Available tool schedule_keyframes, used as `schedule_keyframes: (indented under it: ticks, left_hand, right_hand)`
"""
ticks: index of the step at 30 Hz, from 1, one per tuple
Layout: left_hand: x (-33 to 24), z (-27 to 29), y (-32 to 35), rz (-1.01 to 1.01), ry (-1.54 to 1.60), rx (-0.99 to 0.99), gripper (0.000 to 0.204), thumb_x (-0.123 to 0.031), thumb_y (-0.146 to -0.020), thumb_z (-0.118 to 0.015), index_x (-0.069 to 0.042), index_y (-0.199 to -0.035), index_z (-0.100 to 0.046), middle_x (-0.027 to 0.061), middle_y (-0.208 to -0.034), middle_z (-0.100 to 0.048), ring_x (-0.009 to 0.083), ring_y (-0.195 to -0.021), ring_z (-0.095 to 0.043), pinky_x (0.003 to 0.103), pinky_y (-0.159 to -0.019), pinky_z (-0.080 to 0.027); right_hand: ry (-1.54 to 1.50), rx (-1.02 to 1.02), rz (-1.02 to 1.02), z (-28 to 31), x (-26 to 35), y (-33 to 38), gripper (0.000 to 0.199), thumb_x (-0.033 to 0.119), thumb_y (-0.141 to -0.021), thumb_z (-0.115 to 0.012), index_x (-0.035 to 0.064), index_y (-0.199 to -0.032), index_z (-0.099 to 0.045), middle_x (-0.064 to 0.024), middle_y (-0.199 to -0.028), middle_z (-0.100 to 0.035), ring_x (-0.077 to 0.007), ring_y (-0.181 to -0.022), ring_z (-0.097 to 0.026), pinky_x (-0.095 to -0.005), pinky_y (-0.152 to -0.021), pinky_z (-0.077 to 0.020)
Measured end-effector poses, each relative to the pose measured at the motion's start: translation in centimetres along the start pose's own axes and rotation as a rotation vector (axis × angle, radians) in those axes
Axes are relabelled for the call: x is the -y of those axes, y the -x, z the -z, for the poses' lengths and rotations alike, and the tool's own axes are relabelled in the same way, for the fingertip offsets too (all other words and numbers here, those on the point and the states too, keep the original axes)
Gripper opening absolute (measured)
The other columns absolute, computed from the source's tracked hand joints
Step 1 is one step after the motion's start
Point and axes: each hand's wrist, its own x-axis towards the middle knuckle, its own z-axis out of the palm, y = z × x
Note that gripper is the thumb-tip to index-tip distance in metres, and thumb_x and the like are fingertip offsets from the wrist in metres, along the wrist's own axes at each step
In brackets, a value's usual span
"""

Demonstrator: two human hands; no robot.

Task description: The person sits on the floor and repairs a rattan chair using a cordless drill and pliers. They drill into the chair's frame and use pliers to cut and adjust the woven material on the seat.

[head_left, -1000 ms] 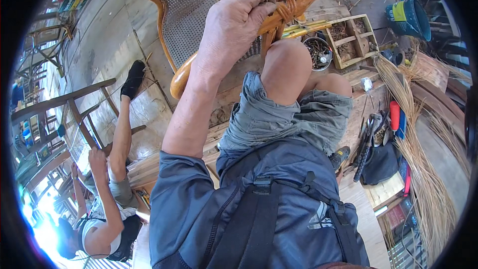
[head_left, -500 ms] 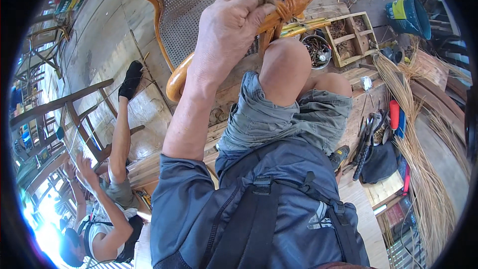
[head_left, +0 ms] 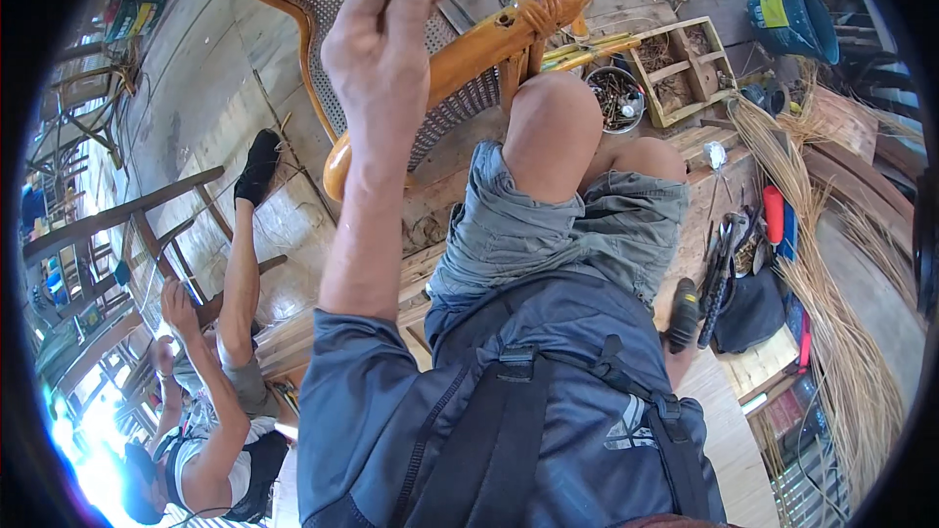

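L hand (head_left: 380, 54): 1, raised by varnished cane chair (head_left: 469, 59); fingers curled, thumb drawn up beside them w/ little gap; whether pinching anything, can't tell. Wrist crosses chair arm in view; contact unclear. R hand (head_left: 675, 364): 1, mostly hidden by shirt, at wearer's R side; dark ribbed item (head_left: 683, 318) right at it, kind & grip can't tell. Chair: top ctr, ahead of knees (head_left: 558, 127), w/ cane panel (head_left: 318, 0) & wrapped joint (head_left: 536, 15) near arm's R end. Beyond, to R: round tin (head_left: 643, 117) of small loose pcs; wooden divided box (head_left: 696, 110) just beside; blue-green bucket (head_left: 797, 24), yellow label. Lower R: red handle (head_left: 774, 215), black cloth (head_left: 748, 313), long fibre bundle (head_left: 851, 372). Far L: dark wooden frame (head_left: 117, 215); co-worker (head_left: 210, 460) seated, both hands raised.
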Motion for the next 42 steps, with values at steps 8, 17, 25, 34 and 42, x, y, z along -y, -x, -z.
schedule_keyframes:
  ticks: [8,17,25,34,42]
  left_hand:
    - [0.6,-9.0,13.8,0.422,0.183,0.894,0.02,-0.014,-0.092,-0.051,0.002,-0.103,-0.057,0.0189,-0.081,-0.062,0.0287,-0.077,-0.063,0.039,-0.072,-0.05]
    - [4.1,-23.5,27.6,-0.479,-0.334,1.572,0.018,-0.013,-0.076,-0.058,-0.002,-0.082,-0.071,0.0162,-0.079,-0.069,0.0332,-0.075,-0.069,0.043,-0.06,-0.054]
    - [3.9,-20.5,24.3,-0.104,-0.103,1.66,0.049,-0.03,-0.075,-0.07,-0.004,-0.114,-0.06,0.0216,-0.119,-0.057,0.0316,-0.111,-0.056,0.043,-0.089,-0.046]
    - [-7.4,-11.6,9.4,0.617,1.697,0.75,0.091,-0.052,-0.082,-0.068,-0.01,-0.147,-0.02,0.0062,-0.148,-0.029,0.0204,-0.131,-0.038,0.037,-0.106,-0.033]
    - [-7.8,-12.6,4.7,0.381,1.835,0.493,0.065,-0.053,-0.088,-0.06,-0.004,-0.128,-0.045,0.0092,-0.126,-0.053,0.0161,-0.113,-0.051,0.037,-0.097,-0.041]
  right_hand:
    - [-0.558,0.065,-0.037,11.9,11.1,-2.0,0.03,0.024,-0.086,-0.067,-0.0037,-0.094,-0.058,-0.0083,-0.071,-0.059,-0.0161,-0.055,-0.054,-0.0276,-0.054,-0.0446]
    - [-0.17,0.32,0.576,17.5,26.2,-6.1,0.055,0.038,-0.079,-0.069,-0.0037,-0.111,-0.051,-0.0048,-0.071,-0.052,-0.0116,-0.059,-0.048,-0.024,-0.056,-0.0363]
    - [-0.076,0.522,0.504,18.6,31.1,-7.1,0.066,0.043,-0.07,-0.075,-0.0032,-0.112,-0.053,-0.0043,-0.071,-0.054,-0.0111,-0.056,-0.048,-0.0239,-0.053,-0.0378]
    - [0.028,0.727,0.657,16.5,38.9,-6.2,0.051,0.04,-0.07,-0.073,-0.0007,-0.098,-0.059,-0.0032,-0.063,-0.055,-0.0126,-0.052,-0.051,-0.0257,-0.05,-0.0404]
    - [0.436,0.669,0.703,12.7,48.1,-2.7,0.051,0.041,-0.067,-0.075,0.0012,-0.096,-0.064,-0.0033,-0.072,-0.06,-0.0136,-0.06,-0.056,-0.027,-0.056,-0.0453]
